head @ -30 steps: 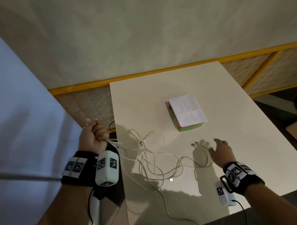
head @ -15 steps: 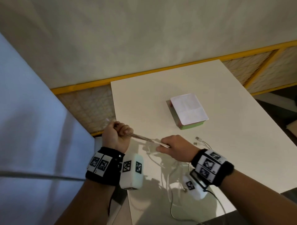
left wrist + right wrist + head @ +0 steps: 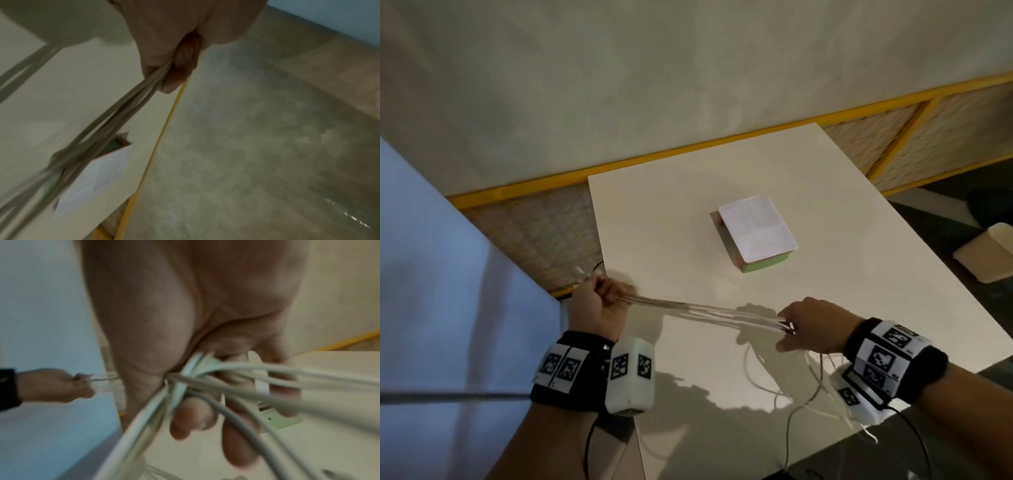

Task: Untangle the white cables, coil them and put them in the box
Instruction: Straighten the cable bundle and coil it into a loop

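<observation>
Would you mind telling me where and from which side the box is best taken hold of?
Judging by its pose, grip the box across its two long sides, coming from above. It lies flat on the table with bare surface all round; both the left hand and right hand currently hold the white cables.

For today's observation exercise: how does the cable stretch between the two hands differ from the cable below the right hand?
The stretch between the left hand and right hand is taut, straight and bunched; the part below the right hand hangs slack in separate loops. Both are the same white cables.
</observation>
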Tool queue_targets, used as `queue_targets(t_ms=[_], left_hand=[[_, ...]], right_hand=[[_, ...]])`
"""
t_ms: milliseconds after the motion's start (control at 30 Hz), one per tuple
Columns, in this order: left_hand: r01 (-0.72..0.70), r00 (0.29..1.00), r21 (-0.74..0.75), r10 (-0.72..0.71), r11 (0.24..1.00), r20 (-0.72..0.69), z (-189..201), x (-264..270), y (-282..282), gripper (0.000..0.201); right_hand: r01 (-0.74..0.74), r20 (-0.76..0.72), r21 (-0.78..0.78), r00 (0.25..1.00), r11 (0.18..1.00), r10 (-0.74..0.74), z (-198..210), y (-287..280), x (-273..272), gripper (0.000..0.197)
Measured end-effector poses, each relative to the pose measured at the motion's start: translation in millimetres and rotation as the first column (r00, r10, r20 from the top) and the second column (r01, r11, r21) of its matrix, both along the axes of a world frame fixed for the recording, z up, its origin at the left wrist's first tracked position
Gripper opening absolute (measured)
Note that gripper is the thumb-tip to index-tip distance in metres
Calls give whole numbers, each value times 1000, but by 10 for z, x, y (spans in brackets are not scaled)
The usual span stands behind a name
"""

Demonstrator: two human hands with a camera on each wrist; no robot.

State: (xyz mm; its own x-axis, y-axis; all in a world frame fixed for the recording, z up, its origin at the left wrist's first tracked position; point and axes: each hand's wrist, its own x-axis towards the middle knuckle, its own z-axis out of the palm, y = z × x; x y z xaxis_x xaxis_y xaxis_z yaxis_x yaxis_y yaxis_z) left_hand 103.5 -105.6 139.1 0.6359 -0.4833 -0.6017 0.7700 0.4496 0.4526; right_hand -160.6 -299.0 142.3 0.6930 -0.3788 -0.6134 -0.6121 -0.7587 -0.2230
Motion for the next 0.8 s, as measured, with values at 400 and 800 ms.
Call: queue_targets(t_ms=[400, 800], left_hand=[[-113, 993, 32, 112, 993, 40, 18, 215, 28, 63], [-179, 980, 56, 183, 982, -79, -324, 538, 242, 40]], right_hand=[[102, 304, 235, 937, 967, -173, -530, -22, -200, 73], [488, 254, 467, 725, 738, -640, -756, -209, -319, 10]])
